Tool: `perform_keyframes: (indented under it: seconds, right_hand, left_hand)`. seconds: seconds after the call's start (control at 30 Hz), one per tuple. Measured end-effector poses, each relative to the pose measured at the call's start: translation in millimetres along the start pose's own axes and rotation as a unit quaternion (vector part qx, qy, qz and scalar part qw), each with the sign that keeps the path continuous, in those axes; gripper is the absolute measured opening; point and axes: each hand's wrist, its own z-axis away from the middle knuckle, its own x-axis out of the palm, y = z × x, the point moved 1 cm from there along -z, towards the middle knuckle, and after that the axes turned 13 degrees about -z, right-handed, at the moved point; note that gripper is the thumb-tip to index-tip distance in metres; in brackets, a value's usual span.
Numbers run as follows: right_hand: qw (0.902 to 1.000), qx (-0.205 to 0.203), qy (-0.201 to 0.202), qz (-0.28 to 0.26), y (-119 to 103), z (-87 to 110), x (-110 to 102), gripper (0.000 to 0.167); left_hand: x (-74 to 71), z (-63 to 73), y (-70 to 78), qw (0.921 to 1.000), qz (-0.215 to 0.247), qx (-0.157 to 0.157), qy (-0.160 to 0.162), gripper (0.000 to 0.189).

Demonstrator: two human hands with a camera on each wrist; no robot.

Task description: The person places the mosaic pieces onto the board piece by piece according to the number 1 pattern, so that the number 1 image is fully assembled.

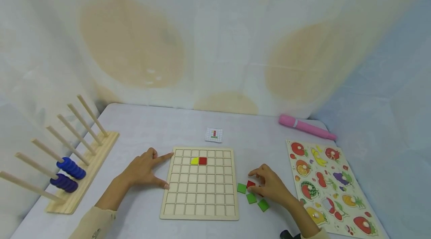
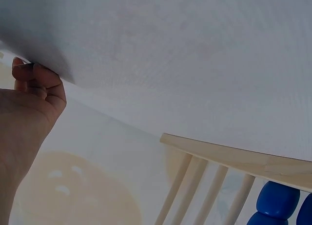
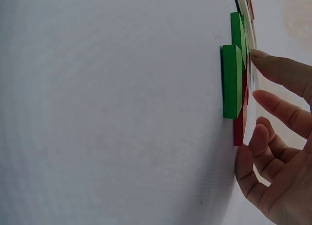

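Note:
A square wooden grid board (image 1: pixel 202 194) lies on the table, with a yellow piece (image 1: pixel 194 161) and a red square tile (image 1: pixel 202 161) side by side in its second row. My left hand (image 1: pixel 143 169) is at the board's left edge, index finger and thumb spread along it, the other fingers bent. Just right of the board, my right hand (image 1: pixel 271 184) hovers low over a group of loose tiles, thumb and index finger apart. Among them are a red tile (image 1: pixel 250 184) and several green tiles (image 1: pixel 251 198); another red one is partly hidden under the hand.
A small printed pattern card (image 1: pixel 214 135) lies beyond the board. On the left stands a wooden peg rack (image 1: pixel 101 143) with blue beads (image 1: pixel 72 168) and purple beads (image 1: pixel 64 183). A fruit puzzle board (image 1: pixel 331 186) and a pink marker-shaped object (image 1: pixel 306 126) are at right.

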Motion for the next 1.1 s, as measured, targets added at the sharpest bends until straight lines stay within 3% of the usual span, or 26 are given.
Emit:
perform_keyframes:
  seconds: [0.33,0.7,0.97,1.1]
  right_hand:
    - [0.9998,-0.003,0.006,0.019,-5.0,2.1,3.1,0.023]
    - [0.9981,-0.011,0.016,0.059,-3.7,-0.5,7.5,0.022]
    - [0.9976,-0.018,0.032,0.058,-2.1,-6.6,7.3,0.02]
    - [0.9985,-0.02,0.022,0.046,-5.8,-9.8,9.0,0.019]
  left_hand:
    - [-3.7,0.2,0.5,1.0,0.007,-0.003,-0.005,0.111]
    - [-3.4,0.4,1.5,0.9998,0.012,-0.008,-0.012,0.11]
    - [-5.0,0.7,2.4,0.9997,0.013,-0.014,-0.014,0.11]
    - [-5.1,0.5,2.5,0.9997,0.015,-0.014,-0.015,0.11]
